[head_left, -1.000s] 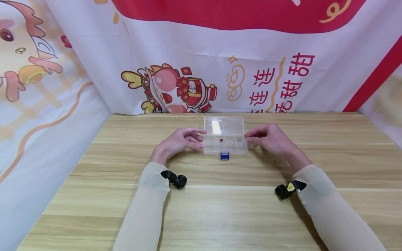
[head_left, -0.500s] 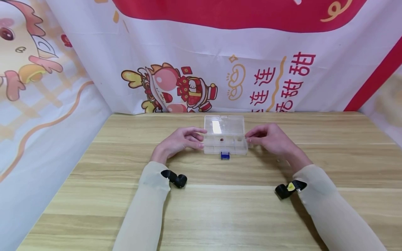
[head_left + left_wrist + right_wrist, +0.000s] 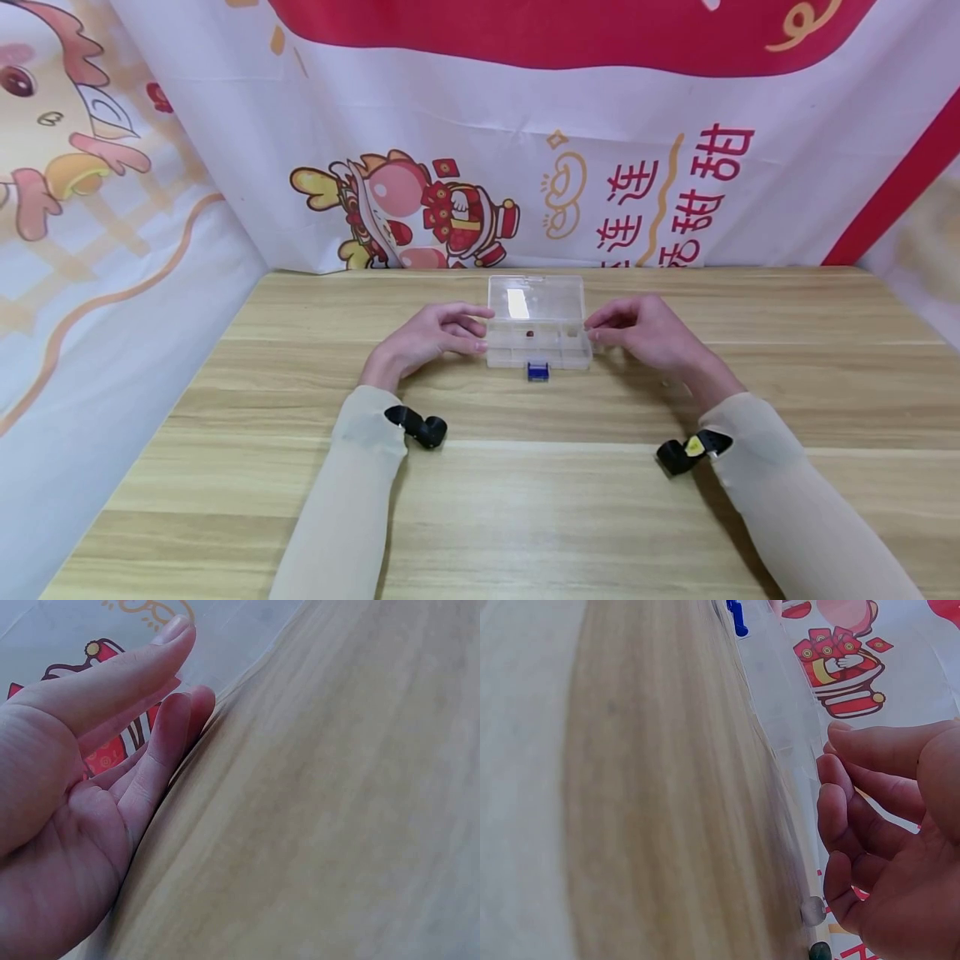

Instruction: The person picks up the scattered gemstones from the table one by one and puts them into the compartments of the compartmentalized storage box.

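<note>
A clear compartment box [image 3: 504, 358] lies on the wooden table, its transparent lid [image 3: 553, 298] raised at the back. A blue latch [image 3: 537, 372] juts from its front. Inside sit a small dark red bead [image 3: 529, 334] and, farther right, a pale piece [image 3: 572, 332]. My left hand [image 3: 427, 337] rests its fingertips at the box's left side, thumb toward the front corner. Along the opposite side, the loosely bent fingers of my right hand [image 3: 652, 333] touch the box edge. Below those fingers, the right wrist view shows a clear round bead [image 3: 813, 910] and a dark green bead [image 3: 820, 951].
A white printed cloth [image 3: 450, 108] hangs behind the table's far edge, close behind the box. Another printed cloth [image 3: 112, 292] borders the left side. Bare wooden table [image 3: 540, 500] stretches between my forearms. Each sleeve carries a black wrist camera [image 3: 427, 432].
</note>
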Tool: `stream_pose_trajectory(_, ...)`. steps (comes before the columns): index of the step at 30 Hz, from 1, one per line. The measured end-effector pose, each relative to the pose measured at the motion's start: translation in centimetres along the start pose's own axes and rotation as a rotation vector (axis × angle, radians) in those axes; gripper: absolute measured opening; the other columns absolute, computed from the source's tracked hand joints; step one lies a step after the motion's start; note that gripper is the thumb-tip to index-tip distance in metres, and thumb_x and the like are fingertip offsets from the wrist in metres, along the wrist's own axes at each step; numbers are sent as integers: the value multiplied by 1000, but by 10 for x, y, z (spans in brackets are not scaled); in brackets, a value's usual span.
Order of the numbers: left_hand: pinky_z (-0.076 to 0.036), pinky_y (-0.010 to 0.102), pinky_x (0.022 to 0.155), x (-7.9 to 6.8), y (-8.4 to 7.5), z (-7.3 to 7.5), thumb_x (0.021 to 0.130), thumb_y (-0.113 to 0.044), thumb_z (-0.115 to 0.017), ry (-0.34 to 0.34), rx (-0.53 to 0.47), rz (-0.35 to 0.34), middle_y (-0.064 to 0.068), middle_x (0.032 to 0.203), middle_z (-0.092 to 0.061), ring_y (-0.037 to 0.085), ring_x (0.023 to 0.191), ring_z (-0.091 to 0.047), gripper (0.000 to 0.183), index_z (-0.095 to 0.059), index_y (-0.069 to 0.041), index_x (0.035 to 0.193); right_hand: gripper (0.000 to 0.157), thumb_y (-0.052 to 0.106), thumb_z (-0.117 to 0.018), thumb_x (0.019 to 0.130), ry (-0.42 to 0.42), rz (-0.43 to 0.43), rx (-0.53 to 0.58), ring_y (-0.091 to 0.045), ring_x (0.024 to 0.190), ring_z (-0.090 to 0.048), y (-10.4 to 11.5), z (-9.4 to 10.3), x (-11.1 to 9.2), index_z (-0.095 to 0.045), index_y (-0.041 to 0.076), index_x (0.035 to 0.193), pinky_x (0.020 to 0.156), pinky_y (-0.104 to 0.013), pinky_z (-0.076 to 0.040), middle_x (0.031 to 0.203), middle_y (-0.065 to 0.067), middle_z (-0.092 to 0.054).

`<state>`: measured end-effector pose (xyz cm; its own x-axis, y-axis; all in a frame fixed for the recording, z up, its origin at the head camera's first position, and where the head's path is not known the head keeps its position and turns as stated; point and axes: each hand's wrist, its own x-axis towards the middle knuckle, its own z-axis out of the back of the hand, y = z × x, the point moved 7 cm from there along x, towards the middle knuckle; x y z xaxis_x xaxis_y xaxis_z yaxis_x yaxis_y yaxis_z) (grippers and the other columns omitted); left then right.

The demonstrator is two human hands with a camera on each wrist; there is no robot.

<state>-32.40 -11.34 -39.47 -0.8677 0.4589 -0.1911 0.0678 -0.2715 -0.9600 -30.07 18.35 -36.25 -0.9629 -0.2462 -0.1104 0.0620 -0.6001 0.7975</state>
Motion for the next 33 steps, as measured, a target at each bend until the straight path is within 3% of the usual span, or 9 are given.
stream_pose_trajectory(33,-62,27,96,1,0,1,96,-2,-76,10,-18,-17,17,129,-67,14,100,-77,53,-64,-12,146,22,21,-71,102,14,-14,1,-24,103,-57,1,-1,-1,-77,13,122,84,-32,-49,118,-9,-70)
